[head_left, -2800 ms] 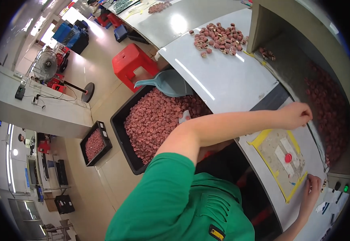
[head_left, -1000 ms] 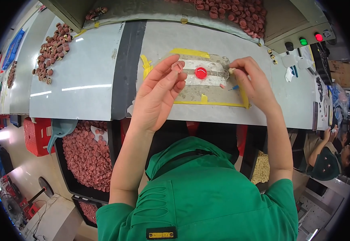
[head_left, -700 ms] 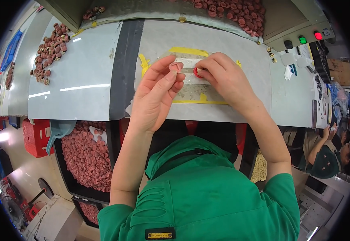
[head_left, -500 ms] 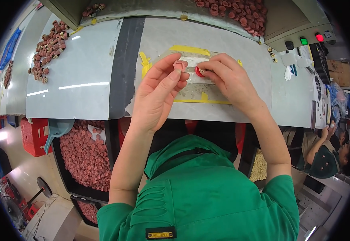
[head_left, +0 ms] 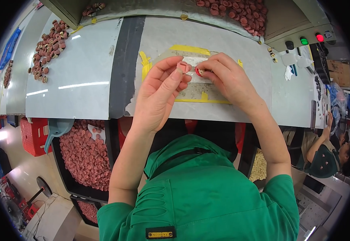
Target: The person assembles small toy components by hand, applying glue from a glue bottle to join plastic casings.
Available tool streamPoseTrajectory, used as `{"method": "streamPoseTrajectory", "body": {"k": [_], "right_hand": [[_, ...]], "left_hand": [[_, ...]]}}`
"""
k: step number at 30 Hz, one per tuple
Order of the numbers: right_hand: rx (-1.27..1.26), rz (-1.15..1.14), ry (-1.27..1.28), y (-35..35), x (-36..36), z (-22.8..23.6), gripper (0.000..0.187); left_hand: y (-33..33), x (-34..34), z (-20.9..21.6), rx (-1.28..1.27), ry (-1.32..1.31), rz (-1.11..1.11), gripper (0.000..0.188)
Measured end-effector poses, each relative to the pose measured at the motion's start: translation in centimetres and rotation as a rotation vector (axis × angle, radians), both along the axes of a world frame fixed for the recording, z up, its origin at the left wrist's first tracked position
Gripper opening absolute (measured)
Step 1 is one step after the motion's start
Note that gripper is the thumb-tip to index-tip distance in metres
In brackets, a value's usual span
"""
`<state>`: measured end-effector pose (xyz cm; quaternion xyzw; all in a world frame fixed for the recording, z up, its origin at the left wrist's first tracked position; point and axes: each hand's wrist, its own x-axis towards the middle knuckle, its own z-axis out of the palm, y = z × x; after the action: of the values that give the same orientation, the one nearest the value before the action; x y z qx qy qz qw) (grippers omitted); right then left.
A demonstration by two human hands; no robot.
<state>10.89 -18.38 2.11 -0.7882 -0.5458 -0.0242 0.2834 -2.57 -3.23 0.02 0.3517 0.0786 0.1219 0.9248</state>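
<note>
Both of my hands are raised over a work mat edged with yellow tape (head_left: 191,50). Between the thumb and fingers of my left hand (head_left: 159,90) is a small pink round part (head_left: 183,66) with a recess in its face. My right hand (head_left: 231,80) pinches a small red and cream piece (head_left: 199,71), partly covered by the fingertips. The two pieces face each other, a small gap apart.
A black bin of pink round parts (head_left: 84,156) stands below the table at left; a bin of cream pieces (head_left: 258,166) is at right. Pink-and-cream pieces (head_left: 48,48) lie on the far left tabletop. Pink parts (head_left: 239,16) fill the shelf ahead. A co-worker (head_left: 323,156) sits at right.
My left hand has shifted slightly right with the pink part, turning its recessed face more into view. My right hand has barely moved.
</note>
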Motion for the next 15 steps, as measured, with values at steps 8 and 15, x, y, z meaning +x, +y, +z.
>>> {"method": "streamPoseTrajectory", "body": {"k": [8, 15], "right_hand": [[0.137, -0.092, 0.389, -0.4, -1.3, 0.4, 0.013], [0.42, -0.023, 0.706, 0.9, -3.7, 1.1, 0.015]], "left_hand": [[-1.0, 0.0, 0.4, 0.207, 0.049, 0.025, 0.029], [-1.0, 0.0, 0.3, 0.196, 0.015, 0.031, 0.028]]}}
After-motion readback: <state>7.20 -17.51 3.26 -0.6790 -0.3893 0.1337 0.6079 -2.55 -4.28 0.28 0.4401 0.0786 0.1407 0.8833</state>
